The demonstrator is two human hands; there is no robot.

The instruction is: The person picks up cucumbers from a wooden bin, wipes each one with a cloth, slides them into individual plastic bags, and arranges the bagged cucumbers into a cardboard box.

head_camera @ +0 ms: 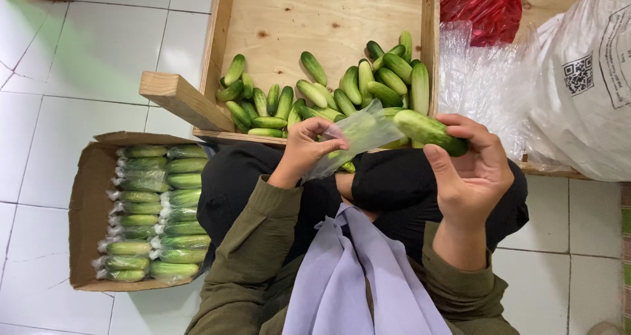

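My right hand [472,170] grips a green cucumber [426,128] with its tip pointing into a clear plastic bag [355,136]. My left hand [307,147] pinches that bag by its lower edge and holds it open towards the cucumber. Both hands hover over my lap, just in front of a wooden tray [276,19] that holds a pile of loose cucumbers [328,92].
A cardboard box [89,210] on the tiled floor at my left holds rows of bagged cucumbers [158,210]. A wooden block [181,100] juts from the tray's corner. Clear plastic wrap [480,78], a red bag [486,6] and a large white sack [585,85] lie at the right.
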